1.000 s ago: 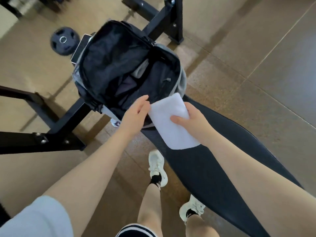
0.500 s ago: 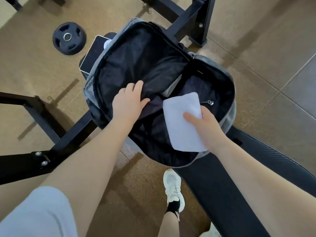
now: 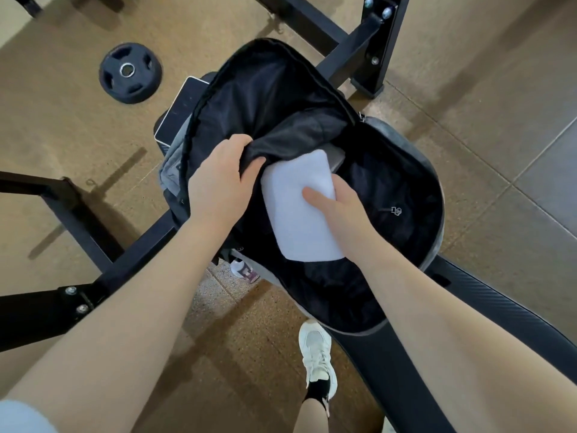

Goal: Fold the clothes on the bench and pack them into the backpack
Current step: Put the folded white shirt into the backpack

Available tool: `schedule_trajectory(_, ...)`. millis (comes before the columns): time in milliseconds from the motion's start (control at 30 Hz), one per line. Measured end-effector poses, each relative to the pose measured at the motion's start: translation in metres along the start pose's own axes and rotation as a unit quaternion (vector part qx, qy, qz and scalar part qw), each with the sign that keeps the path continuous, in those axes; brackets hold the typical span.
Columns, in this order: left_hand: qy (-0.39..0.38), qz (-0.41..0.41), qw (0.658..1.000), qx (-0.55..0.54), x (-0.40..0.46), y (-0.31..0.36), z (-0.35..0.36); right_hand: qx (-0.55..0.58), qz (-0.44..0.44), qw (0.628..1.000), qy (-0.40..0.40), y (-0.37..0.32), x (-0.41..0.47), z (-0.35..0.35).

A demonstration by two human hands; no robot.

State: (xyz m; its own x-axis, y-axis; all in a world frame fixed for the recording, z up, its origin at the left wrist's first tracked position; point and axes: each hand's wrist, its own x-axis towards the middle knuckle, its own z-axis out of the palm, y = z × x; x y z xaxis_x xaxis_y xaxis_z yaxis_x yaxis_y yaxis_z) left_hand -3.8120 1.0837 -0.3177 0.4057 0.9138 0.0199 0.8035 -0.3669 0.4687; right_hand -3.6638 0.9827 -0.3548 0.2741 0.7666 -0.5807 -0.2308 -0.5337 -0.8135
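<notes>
Pinched between my right hand [image 3: 338, 207]'s thumb on top and fingers hidden underneath, the folded white rectangular cloth [image 3: 296, 214] sits at the centre of the frame, its far end already past the mouth of the open black-lined grey fabric backpack [image 3: 434, 170]. My left hand [image 3: 223, 182], just left of the cloth and nearly touching its upper corner, has its fingers curled round a fold of the bag's black inner lining [image 3: 293, 135], lifting it so the opening stays clear. I judge this to be the packing step: the folding of this piece looks done, and it is part-way into the main compartment, tilted with its far edge lowest and pointing toward the upper middle of the frame, where a pale grey flat item [image 3: 335, 159] shows just beyond it inside the bag. What the next move seems to call for is sliding the cloth deeper and flat against the bag's contents, then letting go without the folds springing open, while my left keeps the lining held back. The backpack lies on the end of the long black padded bench [image 3: 499, 320], which runs to the lower right of the frame. A small zip pull [image 3: 396, 210] hangs inside the bag right of my right wrist. On the brown floor at upper left lies a round black weight plate [image 3: 130, 72], well apart from the bag.
</notes>
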Motion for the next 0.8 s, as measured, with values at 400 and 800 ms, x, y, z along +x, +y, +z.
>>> schedule_trajectory(400,-0.026,-0.028,0.999,-0.032,-0.003,0.000,0.008,-0.504,-0.332,0.769,0.213,0.040,0.009,0.008)
schedule_trajectory(800,0.055,0.016,0.981,-0.188,-0.010,-0.002,0.005,-0.660,-0.406,0.629,0.059,0.063,0.056,0.016)
